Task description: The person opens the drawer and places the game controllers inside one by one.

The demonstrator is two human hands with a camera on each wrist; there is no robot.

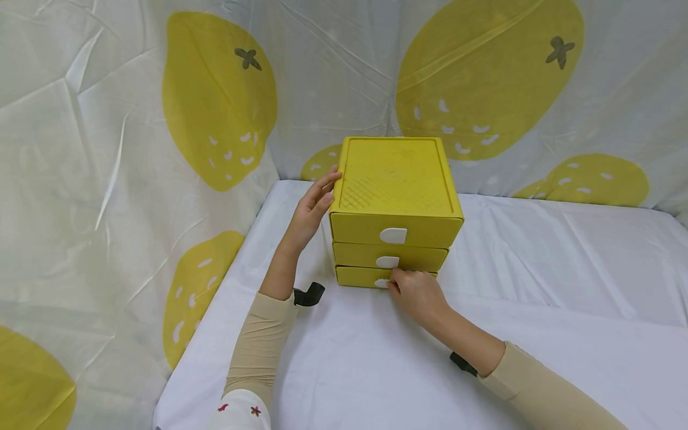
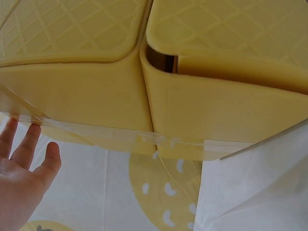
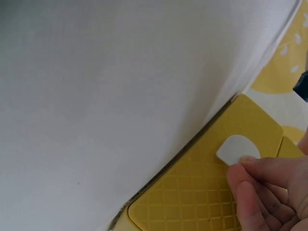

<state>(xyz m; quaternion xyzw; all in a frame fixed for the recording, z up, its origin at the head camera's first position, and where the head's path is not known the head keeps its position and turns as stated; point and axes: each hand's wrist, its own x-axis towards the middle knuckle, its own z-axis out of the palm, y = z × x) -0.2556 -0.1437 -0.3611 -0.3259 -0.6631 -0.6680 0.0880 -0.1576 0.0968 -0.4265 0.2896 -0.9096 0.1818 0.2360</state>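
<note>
A yellow chest of three stacked drawers (image 1: 398,176) stands on the white-covered table, each drawer front bearing a white tab handle. My right hand (image 1: 419,295) is at the bottom drawer (image 1: 355,276). In the right wrist view, its thumb and curled index finger pinch the edge of that drawer's white handle (image 3: 237,149). The left hand (image 1: 312,209) lies along the chest's left side near the top, fingers extended. From the left wrist view, its fingertips (image 2: 33,132) touch the yellow side wall (image 2: 72,96), beside a strip of clear tape.
White cloth (image 1: 537,269) covers the table and spreads to the right of the chest. Behind and to the left hangs a pale curtain (image 1: 333,65) with big yellow lemon prints. Dark wrist-camera pieces (image 1: 309,294) stick out at both wrists.
</note>
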